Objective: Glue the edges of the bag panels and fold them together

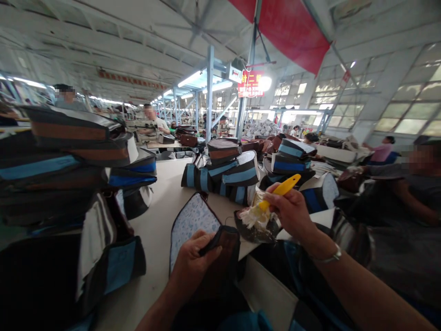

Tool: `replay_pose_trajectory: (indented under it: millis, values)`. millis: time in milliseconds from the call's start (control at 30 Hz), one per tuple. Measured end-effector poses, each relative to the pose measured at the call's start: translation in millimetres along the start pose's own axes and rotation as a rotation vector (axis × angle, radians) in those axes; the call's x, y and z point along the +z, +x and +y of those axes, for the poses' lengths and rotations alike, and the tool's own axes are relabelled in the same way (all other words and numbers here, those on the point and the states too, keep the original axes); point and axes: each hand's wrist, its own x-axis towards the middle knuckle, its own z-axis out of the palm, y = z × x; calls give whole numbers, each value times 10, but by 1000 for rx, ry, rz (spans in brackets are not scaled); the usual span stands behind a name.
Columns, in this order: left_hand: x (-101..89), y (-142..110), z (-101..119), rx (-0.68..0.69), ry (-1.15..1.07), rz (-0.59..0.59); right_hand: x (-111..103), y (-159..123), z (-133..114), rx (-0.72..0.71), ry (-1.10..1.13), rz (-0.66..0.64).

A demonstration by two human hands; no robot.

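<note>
Gripping a black-and-brown, soft-looking bag piece (225,257) by its upper edge with the left hand (195,257), low in front of the body. Clamping a yellow-handled, paste-caked brush (284,187) in the right hand (289,207), apart from the left. Pointing bristles down at a dark, white-smeared holder (257,233) on the white tabletop (160,216); cannot tell its depth. Note also a pointed, pale-blue patterned flap (193,216) just beyond the left hand, plus black bags with blue bands (237,171) stacked behind.
</note>
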Motion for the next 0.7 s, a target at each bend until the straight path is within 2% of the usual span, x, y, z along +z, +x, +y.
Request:
replay_pose_trajectory:
  millis: [100, 167, 233, 300, 367, 433, 533, 633, 700]
  values:
    - [27, -19, 32, 3, -24, -26, 283, -19, -313, -109, 140, -221]
    - [20, -51, 55, 1, -42, -29, 392, -12, -364, -185, 37, -345]
    - [-5, -84, 72, -7, -59, -31, 425, 1, -347, -240, -120, -407]
    - [-33, -107, 75, -15, -75, -38, 415, -1, -323, -253, -188, -368]
    - [-52, -116, 60, -16, -96, -40, 405, -33, -320, -241, -118, -311]
    - [-56, -113, 32, -12, -106, -36, 405, -78, -329, -268, -74, -346]
    - [-50, -106, -9, -14, -109, -26, 390, -124, -311, -309, -186, -403]
    - [-54, -120, -17, -16, -113, -32, 330, -152, -229, -256, -198, -289]
    - [-67, -142, -7, -17, -116, -24, 295, -186, -144, -199, -123, -276]
